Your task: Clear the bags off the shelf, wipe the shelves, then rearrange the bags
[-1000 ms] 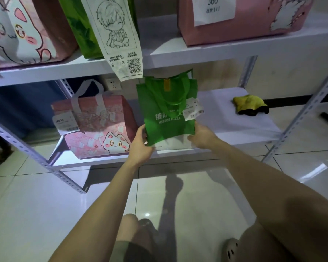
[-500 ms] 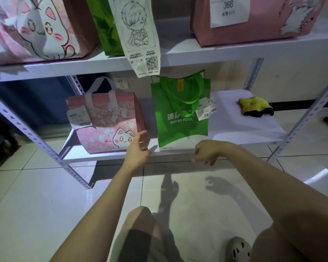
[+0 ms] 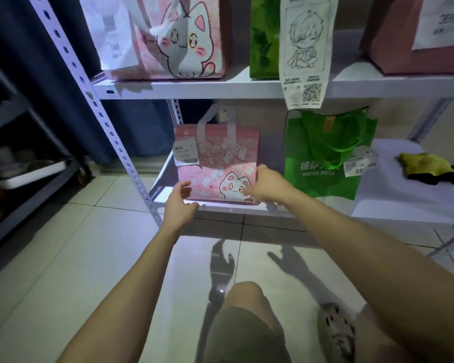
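A small pink cat bag [image 3: 215, 153] with white handles and a tag stands at the left of the lower shelf [image 3: 404, 203]. My left hand [image 3: 180, 203] is spread just in front of its lower left corner, holding nothing. My right hand [image 3: 268, 187] touches the bag's lower right edge, fingers loosely bent. To its right a green Mister Pizza bag [image 3: 323, 166] stands upright, untouched. A yellow cloth [image 3: 427, 167] lies further right on the shelf. On the upper shelf [image 3: 220, 87] stand a big pink cat bag [image 3: 184, 40], a green bag [image 3: 264, 40] and another pink bag [image 3: 393, 43].
A long printed receipt [image 3: 306, 53] hangs from the upper shelf over the green bag. The shelf's perforated post [image 3: 110, 127] slants at the left, and a dark cart with trays [image 3: 24, 176] stands beyond it. My knee and shoe are over the tiled floor [image 3: 76, 258].
Both hands let go of the green bag, which stays upright on the lower shelf, and moved left to the small pink cat bag. The view shifted left.
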The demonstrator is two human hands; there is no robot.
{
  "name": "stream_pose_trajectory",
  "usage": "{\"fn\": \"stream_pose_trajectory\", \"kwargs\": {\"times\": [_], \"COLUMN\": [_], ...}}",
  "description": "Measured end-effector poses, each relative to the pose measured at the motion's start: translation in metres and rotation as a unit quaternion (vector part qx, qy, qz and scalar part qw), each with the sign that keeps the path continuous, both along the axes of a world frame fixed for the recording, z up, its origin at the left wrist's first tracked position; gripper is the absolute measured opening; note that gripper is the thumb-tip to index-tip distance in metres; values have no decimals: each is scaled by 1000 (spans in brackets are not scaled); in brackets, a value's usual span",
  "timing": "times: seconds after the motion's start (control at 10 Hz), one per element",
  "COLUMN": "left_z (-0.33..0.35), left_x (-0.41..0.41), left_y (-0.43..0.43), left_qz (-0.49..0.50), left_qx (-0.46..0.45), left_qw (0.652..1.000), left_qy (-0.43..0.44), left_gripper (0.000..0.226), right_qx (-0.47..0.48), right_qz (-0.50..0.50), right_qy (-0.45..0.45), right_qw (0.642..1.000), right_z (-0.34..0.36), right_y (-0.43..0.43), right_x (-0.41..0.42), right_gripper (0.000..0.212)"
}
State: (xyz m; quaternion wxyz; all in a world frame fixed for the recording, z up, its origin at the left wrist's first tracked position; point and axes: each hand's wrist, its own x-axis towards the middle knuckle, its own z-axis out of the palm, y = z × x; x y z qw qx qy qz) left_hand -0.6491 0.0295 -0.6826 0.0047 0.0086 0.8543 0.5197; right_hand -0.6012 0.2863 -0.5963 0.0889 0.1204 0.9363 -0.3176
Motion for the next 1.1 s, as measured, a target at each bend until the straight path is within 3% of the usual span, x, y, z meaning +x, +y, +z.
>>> {"fn": "stream_pose_trajectory", "kwargs": {"times": [0.1, 0.2, 0.3, 0.4, 0.7, 1.0, 1.1], "left_z": [2, 3, 3, -3, -18, -15, -17], "left_x": [-16, -31, -45, -59, -64, -61, -51], "left_y": [-3, 0, 3, 4, -17, -31, -31], "left_qz": [32, 30, 17, 15, 47, 36, 76], "left_qx": [14, 13, 25, 30, 46, 21, 21], "left_qw": [999, 999, 1000, 999, 998, 999, 997], "left_qy": [14, 1, -5, -16, -19, -30, -15], "left_gripper": [72, 99, 106, 102, 97, 103, 100], "right_qx": [13, -18, -60, -95, -127, -124, -98], "right_qz": [1, -23, -42, -58, 6, -5, 3], "right_qy": [3, -2, -18, -33, -38, -66, -109], "right_qw": [1000, 1000, 997, 993, 991, 990, 989], "right_z": [-8, -21, -30, -43, -60, -60, -58], "right_y": [-2, 6, 12, 15, -3, -14, -12], "right_x": [-3, -9, -19, -28, -36, -42, -40], "right_gripper": [76, 95, 113, 117, 89, 110, 93]}}
